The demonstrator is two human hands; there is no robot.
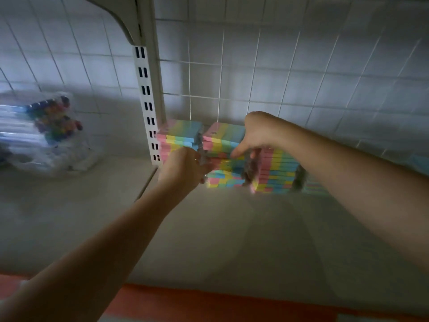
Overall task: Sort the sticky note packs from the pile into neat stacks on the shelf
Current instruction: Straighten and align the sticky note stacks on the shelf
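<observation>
Hands, left [185, 168] and right [257, 135], seemingly gripping sticky-note packs [222, 140] beside upright [147, 105], pen bag [44, 133].

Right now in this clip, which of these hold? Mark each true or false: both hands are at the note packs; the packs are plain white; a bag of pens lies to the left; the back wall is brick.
1. Both hands, left hand and right hand, are at the pastel striped sticky note packs. True.
2. The packs are plain white. False: pink, yellow, green and blue stripes.
3. A clear plastic bag of coloured pens lies to the left on the pale shelf. True.
4. The back wall is brick. False: white wire grid panel.
</observation>
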